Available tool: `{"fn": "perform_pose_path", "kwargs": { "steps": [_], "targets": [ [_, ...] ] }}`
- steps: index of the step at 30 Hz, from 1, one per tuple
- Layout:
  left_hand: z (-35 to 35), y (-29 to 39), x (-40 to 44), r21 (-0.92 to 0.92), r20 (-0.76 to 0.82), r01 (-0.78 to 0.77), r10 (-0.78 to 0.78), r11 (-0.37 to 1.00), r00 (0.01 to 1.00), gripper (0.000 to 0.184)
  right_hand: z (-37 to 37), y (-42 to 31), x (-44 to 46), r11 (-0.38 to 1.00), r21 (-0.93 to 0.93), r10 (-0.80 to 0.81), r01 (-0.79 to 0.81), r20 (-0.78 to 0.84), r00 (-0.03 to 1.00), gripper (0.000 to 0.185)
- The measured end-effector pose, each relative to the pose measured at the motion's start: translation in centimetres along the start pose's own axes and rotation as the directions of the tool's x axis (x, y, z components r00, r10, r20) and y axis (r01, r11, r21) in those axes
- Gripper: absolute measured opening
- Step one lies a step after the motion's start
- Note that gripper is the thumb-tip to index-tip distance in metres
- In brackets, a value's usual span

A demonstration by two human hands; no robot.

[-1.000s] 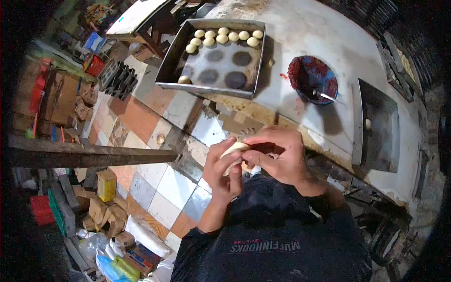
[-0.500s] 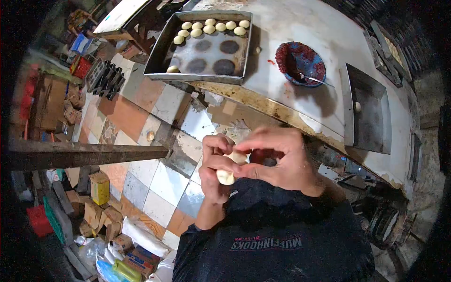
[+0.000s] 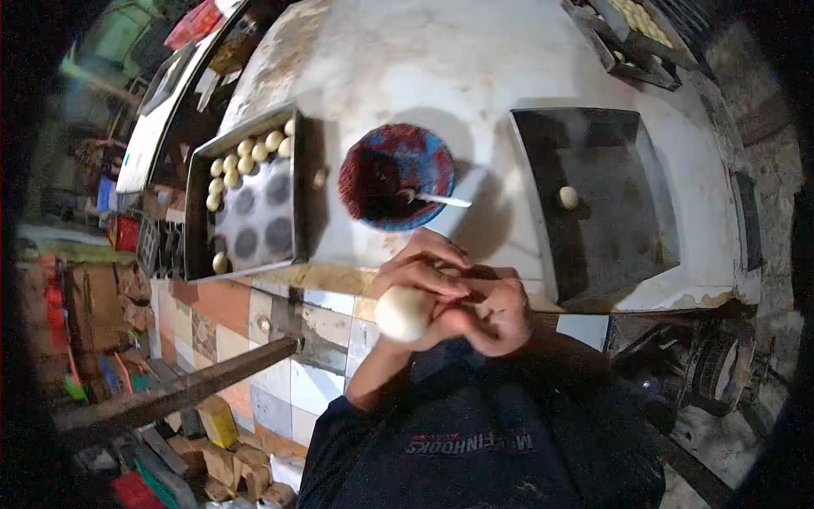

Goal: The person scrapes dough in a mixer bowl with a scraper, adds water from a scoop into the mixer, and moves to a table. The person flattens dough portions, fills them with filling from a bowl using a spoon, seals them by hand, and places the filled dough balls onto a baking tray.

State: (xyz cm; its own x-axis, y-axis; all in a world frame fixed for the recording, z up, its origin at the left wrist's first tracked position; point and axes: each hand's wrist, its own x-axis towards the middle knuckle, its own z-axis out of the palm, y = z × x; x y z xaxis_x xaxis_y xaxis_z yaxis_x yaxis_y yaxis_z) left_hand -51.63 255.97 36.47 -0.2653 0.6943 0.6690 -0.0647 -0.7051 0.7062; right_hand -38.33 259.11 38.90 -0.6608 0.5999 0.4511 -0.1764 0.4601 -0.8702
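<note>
A smooth, pale dough ball (image 3: pixel 402 314) bulges from the left side of my joined hands, in front of my body. My left hand (image 3: pixel 420 270) is closed around it, fingers curled over the top. Against it presses my right hand (image 3: pixel 496 310), its fingers bent inward and its thumb pointing toward the dough; whatever lies between these fingers is hidden and slightly blurred. Just beyond the hands, on the table, stands a blue bowl (image 3: pixel 439 161) with dark red filling smeared inside. A spoon (image 3: pixel 445 200) rests in it, handle over the rim.
At the left, a metal tray (image 3: pixel 298 191) holds several dough balls (image 3: pixel 246 148). Another dark tray (image 3: pixel 610 212) with one dough ball (image 3: pixel 568 197) lies at the right. More filled trays (image 3: pixel 640 25) sit at the far right. A wooden beam (image 3: pixel 186 386) crosses the lower left.
The view has turned and shifted toward the table, so bowl and trays sit lower and further left. My hands have rotated around the dough, which now shows as a rounder, smoother ball.
</note>
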Motion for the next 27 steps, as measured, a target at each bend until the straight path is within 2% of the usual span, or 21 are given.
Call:
{"fn": "perform_pose_path", "kwargs": {
  "steps": [1, 2, 3, 4, 5, 7, 9, 10, 12, 13, 14, 16, 17, 18, 20, 21, 22, 23, 25, 26, 27],
  "targets": [
    [0.6, -1.6, 0.8, 0.179, -0.010, 0.023, -0.022, 0.984, 1.000, 0.031, -2.9, 0.9, 0.0, 0.980, -0.184, 0.097, -0.074, 0.118, 0.988, 0.013],
    [1.6, -2.6, 0.9, 0.252, -0.065, 0.292, -0.285, 0.923, 0.956, 0.030, -4.9, 1.4, -0.3, 0.980, -0.182, 0.104, -0.083, 0.107, 0.989, 0.013],
    [2.7, -3.4, 1.1, 0.308, -0.139, 0.537, -0.522, 0.785, 0.842, 0.030, -6.6, 1.8, -0.7, 0.952, -0.263, 0.151, -0.158, -0.048, 0.987, 0.017],
    [2.9, -4.8, 2.2, 0.664, -0.020, 0.520, -0.682, 0.538, 0.731, 0.026, -8.0, 2.3, -0.7, 0.912, -0.331, 0.181, -0.243, -0.206, 0.962, 0.022],
    [3.7, -7.4, 2.0, 0.712, -0.017, 0.607, -0.856, 0.353, 0.517, 0.020, -9.3, 2.8, -0.5, 0.908, -0.331, 0.190, -0.255, -0.217, 0.958, 0.022],
    [3.5, -15.0, -6.2, 0.227, 0.051, 0.620, -0.645, 0.751, 0.762, 0.019, -11.1, 3.3, -0.5, 0.834, -0.544, 0.068, -0.093, -0.066, 0.995, 0.028],
    [6.7, -15.9, -5.7, -0.313, 0.050, 0.801, -0.833, 0.511, 0.551, 0.010, -10.8, 6.8, -1.1, 0.806, -0.590, 0.002, 0.041, 0.072, 0.997, 0.031],
    [7.1, -15.8, -4.9, -0.314, 0.062, 0.809, -0.840, 0.496, 0.539, 0.010, -11.0, 8.7, -2.2, 0.817, -0.577, 0.004, 0.027, 0.051, 0.999, 0.029],
    [6.9, -15.2, -2.6, -0.031, 0.273, 0.868, -0.831, 0.496, 0.485, 0.019, -12.6, 10.4, -2.9, 0.827, -0.562, 0.006, 0.019, 0.043, 0.999, 0.027],
    [6.6, -15.2, -2.1, 0.112, 0.360, 0.858, -0.825, 0.502, 0.436, 0.024, -13.7, 11.0, -2.7, 0.895, -0.433, 0.115, -0.111, -0.017, 0.993, 0.024],
    [6.1, -15.7, -2.7, 0.200, 0.347, 0.922, -0.904, 0.332, 0.250, 0.033, -14.8, 11.7, -2.3, 0.928, -0.287, 0.230, -0.237, -0.059, 0.971, 0.022],
    [5.5, -14.0, -0.2, 0.239, 0.336, 0.911, -0.909, 0.335, 0.246, 0.035, -16.2, 14.9, -1.9, 0.865, -0.145, 0.440, -0.480, -0.239, 0.866, 0.019],
    [4.9, -12.8, 1.0, 0.284, 0.333, 0.899, -0.913, 0.334, 0.234, 0.038, -17.0, 17.4, -1.3, 0.878, -0.177, 0.366, -0.445, -0.351, 0.862, 0.023],
    [4.1, -12.2, 1.4, 0.223, 0.310, 0.937, -0.931, 0.268, 0.192, 0.044, -18.1, 20.3, -0.4, 0.853, -0.343, 0.228, -0.394, -0.434, 0.872, 0.019],
    [2.0, -10.8, 1.6, 0.176, 0.258, 0.936, -0.932, 0.306, 0.256, 0.045, -20.1, 24.5, 0.7, 0.686, -0.610, 0.240, -0.396, -0.325, 0.915, 0.029],
    [0.8, -9.8, 1.9, 0.145, 0.211, 0.926, -0.925, 0.348, 0.315, 0.046, -20.2, 25.5, 0.0, 0.699, -0.605, 0.236, -0.381, -0.308, 0.922, 0.029],
    [-0.1, -7.9, 3.0, 0.234, 0.110, 0.911, -0.941, 0.339, 0.322, 0.045, -20.2, 26.3, -0.7, 0.503, -0.787, 0.360, -0.358, -0.187, 0.914, 0.041],
    [-1.7, -6.8, 2.9, 0.206, 0.070, 0.895, -0.918, 0.397, 0.391, 0.039, -20.3, 27.1, -1.1, 0.290, -0.920, 0.487, -0.262, -0.094, 0.869, 0.054],
    [-5.4, -4.7, 2.1, 0.207, -0.044, 0.830, -0.842, 0.518, 0.537, 0.034, -21.2, 28.7, -1.9, 0.309, -0.903, 0.606, -0.300, -0.056, 0.793, 0.068],
    [-7.6, -4.1, 1.4, 0.217, -0.162, 0.788, -0.775, 0.576, 0.611, 0.031, -21.4, 28.1, -1.3, 0.279, -0.907, 0.669, -0.315, -0.052, 0.741, 0.065],
    [-9.8, -3.4, 1.3, 0.185, -0.310, 0.821, -0.761, 0.540, 0.570, 0.028, -21.2, 26.3, -0.2, 0.238, -0.913, 0.733, -0.332, -0.055, 0.678, 0.063]
  ]
}}
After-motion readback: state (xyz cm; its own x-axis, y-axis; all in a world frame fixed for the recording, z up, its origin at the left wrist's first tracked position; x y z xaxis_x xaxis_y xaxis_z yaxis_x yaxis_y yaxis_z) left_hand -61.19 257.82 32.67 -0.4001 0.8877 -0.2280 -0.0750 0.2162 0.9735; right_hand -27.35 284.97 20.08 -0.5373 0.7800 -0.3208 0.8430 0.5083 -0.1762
